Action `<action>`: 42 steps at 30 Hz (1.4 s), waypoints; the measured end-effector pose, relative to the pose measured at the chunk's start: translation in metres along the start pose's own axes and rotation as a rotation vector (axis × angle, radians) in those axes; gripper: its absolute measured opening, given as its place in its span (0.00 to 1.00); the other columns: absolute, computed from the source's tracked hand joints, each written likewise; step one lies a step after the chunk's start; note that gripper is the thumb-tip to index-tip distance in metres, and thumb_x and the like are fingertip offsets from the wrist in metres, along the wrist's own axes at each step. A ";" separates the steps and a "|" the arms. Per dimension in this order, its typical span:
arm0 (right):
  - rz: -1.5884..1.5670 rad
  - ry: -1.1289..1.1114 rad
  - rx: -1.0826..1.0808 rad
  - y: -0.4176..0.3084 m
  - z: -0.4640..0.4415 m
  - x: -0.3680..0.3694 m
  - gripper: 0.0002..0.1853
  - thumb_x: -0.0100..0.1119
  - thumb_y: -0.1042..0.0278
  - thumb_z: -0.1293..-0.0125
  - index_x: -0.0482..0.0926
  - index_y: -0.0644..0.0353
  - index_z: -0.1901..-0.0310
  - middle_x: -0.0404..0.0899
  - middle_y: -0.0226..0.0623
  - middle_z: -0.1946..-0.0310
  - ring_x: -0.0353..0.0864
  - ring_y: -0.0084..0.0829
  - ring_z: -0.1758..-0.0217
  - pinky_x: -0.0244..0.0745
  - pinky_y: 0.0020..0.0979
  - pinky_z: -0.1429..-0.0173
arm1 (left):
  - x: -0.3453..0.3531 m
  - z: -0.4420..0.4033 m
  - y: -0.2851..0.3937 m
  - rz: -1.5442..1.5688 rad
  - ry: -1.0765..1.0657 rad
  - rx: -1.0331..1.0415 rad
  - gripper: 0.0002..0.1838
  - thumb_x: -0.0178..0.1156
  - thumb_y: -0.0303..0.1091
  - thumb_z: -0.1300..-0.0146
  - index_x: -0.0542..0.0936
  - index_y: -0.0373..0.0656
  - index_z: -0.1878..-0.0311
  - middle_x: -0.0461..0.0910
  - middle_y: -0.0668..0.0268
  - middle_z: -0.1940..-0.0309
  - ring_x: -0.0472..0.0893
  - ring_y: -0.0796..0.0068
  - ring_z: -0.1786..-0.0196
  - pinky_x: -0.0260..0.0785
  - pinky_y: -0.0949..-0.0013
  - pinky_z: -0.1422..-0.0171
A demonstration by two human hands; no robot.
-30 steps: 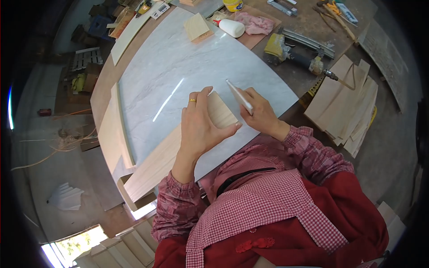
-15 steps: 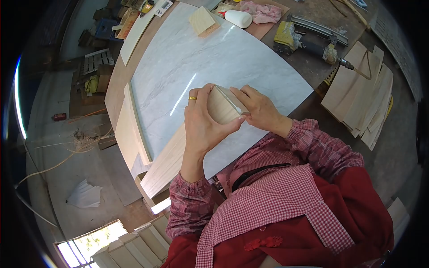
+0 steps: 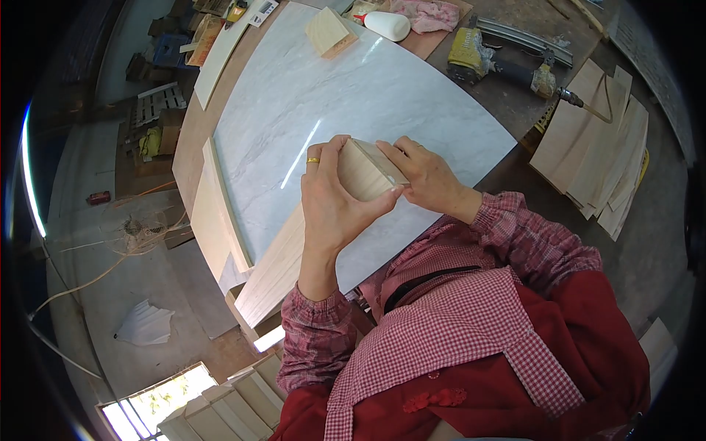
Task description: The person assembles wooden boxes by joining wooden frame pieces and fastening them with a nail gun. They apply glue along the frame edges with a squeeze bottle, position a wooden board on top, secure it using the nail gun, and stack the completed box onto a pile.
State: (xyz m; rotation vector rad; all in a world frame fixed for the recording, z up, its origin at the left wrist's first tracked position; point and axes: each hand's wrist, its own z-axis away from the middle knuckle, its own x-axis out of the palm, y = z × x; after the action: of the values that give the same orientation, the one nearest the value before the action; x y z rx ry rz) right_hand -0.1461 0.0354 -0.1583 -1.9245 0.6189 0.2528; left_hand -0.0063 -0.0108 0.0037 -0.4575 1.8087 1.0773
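Above the marble-patterned sheet (image 3: 412, 125), my left hand (image 3: 329, 202) wraps its thumb and fingers around a small pale wooden board (image 3: 358, 173). My right hand (image 3: 435, 178) grips a second thin wooden piece (image 3: 382, 161) that meets the board's right edge at an angle. A spot of white glue shows at the near corner of this joint, close to my left thumb. Below my left wrist lies a long wooden plank (image 3: 273, 273). My right fingertips are partly hidden behind the second piece.
A wooden block (image 3: 329, 35) and a white glue bottle (image 3: 388, 27) stand at the far edge, beside a pink cloth (image 3: 426, 15). Toward the right are a yellow nail gun (image 3: 471, 53) and stacked thin boards (image 3: 588, 147). Another plank (image 3: 212, 213) lies at the left edge.
The two wooden pieces have closed together, and the white glue line between them is now mostly hidden. Both hands keep nearly the same place. The view has shifted slightly.
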 end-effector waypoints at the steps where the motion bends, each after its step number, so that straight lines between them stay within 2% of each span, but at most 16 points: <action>1: -0.039 0.007 0.012 0.001 0.000 0.000 0.36 0.69 0.79 0.47 0.72 0.61 0.33 0.76 0.41 0.51 0.80 0.36 0.59 0.79 0.31 0.56 | -0.002 0.000 0.000 0.003 0.002 -0.004 0.47 0.84 0.45 0.67 0.76 0.35 0.41 0.76 0.54 0.51 0.80 0.57 0.56 0.77 0.59 0.51; 4: -0.111 0.025 0.036 0.006 0.000 -0.004 0.31 0.68 0.79 0.44 0.74 0.62 0.36 0.78 0.42 0.53 0.81 0.35 0.59 0.79 0.30 0.56 | -0.010 0.001 0.001 0.012 0.005 -0.007 0.47 0.83 0.43 0.66 0.75 0.35 0.40 0.75 0.53 0.51 0.80 0.56 0.54 0.76 0.58 0.49; 9: -0.685 -0.069 0.497 0.020 -0.005 -0.029 0.21 0.68 0.75 0.36 0.75 0.68 0.42 0.85 0.44 0.53 0.84 0.29 0.57 0.80 0.27 0.53 | -0.027 0.001 0.003 0.085 -0.054 -0.045 0.47 0.83 0.42 0.65 0.74 0.34 0.39 0.74 0.54 0.49 0.79 0.56 0.51 0.74 0.59 0.45; 16: -0.787 -0.056 0.467 0.026 -0.007 -0.034 0.22 0.68 0.75 0.36 0.75 0.68 0.41 0.84 0.42 0.52 0.83 0.29 0.56 0.80 0.26 0.52 | -0.016 0.000 0.007 0.089 -0.141 -0.115 0.48 0.82 0.43 0.66 0.74 0.34 0.39 0.75 0.54 0.47 0.79 0.56 0.50 0.73 0.59 0.43; 21: -0.890 -0.290 0.409 0.010 -0.016 -0.048 0.21 0.67 0.68 0.31 0.74 0.66 0.41 0.84 0.38 0.52 0.81 0.26 0.53 0.77 0.27 0.48 | -0.013 0.002 0.006 0.260 -0.457 -0.174 0.49 0.83 0.46 0.67 0.75 0.32 0.38 0.75 0.51 0.44 0.78 0.54 0.48 0.71 0.58 0.39; 22: -0.891 -0.295 0.407 0.009 -0.018 -0.047 0.21 0.67 0.68 0.31 0.74 0.66 0.41 0.84 0.38 0.52 0.81 0.26 0.53 0.77 0.27 0.48 | -0.013 0.004 0.006 0.260 -0.453 -0.176 0.49 0.83 0.46 0.67 0.75 0.32 0.38 0.75 0.51 0.44 0.78 0.54 0.48 0.71 0.58 0.39; 27: -0.305 -0.116 0.345 0.001 -0.033 -0.041 0.34 0.71 0.66 0.36 0.68 0.63 0.31 0.79 0.44 0.41 0.78 0.35 0.42 0.76 0.33 0.42 | -0.013 0.011 0.010 0.201 -0.517 -0.226 0.50 0.83 0.48 0.67 0.75 0.34 0.38 0.74 0.49 0.39 0.78 0.51 0.45 0.70 0.57 0.36; 28: -0.306 -0.116 0.339 0.001 -0.034 -0.041 0.34 0.71 0.66 0.36 0.68 0.63 0.31 0.79 0.44 0.41 0.78 0.35 0.42 0.76 0.33 0.42 | -0.012 0.013 0.009 0.199 -0.512 -0.225 0.50 0.83 0.48 0.67 0.75 0.34 0.38 0.74 0.49 0.39 0.78 0.51 0.45 0.70 0.57 0.36; 33: -0.496 -0.206 0.205 0.003 -0.031 -0.043 0.57 0.78 0.71 0.50 0.52 0.61 0.20 0.70 0.51 0.29 0.74 0.44 0.30 0.75 0.43 0.29 | -0.002 0.025 0.009 0.299 -0.515 -0.113 0.49 0.82 0.51 0.66 0.76 0.36 0.38 0.72 0.47 0.31 0.76 0.46 0.37 0.66 0.54 0.30; 40: -0.581 -0.350 0.289 0.003 -0.030 -0.055 0.61 0.81 0.72 0.56 0.52 0.57 0.20 0.72 0.49 0.30 0.75 0.48 0.30 0.71 0.44 0.26 | 0.000 0.035 0.024 0.298 -0.468 -0.064 0.49 0.82 0.47 0.68 0.76 0.37 0.38 0.76 0.50 0.35 0.78 0.49 0.42 0.67 0.54 0.34; 42: -0.533 -0.407 0.279 0.004 -0.031 -0.061 0.59 0.79 0.73 0.57 0.55 0.57 0.21 0.73 0.48 0.31 0.75 0.48 0.31 0.70 0.45 0.25 | -0.005 0.036 0.030 0.176 -0.345 -0.044 0.49 0.82 0.45 0.67 0.76 0.38 0.37 0.77 0.52 0.40 0.77 0.52 0.46 0.68 0.56 0.37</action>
State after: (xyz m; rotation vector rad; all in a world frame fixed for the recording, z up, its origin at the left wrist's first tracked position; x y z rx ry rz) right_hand -0.2032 0.0248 -0.1216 -1.6321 -0.1294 0.1949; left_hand -0.0051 0.0342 0.0164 -0.1269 1.5410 1.2348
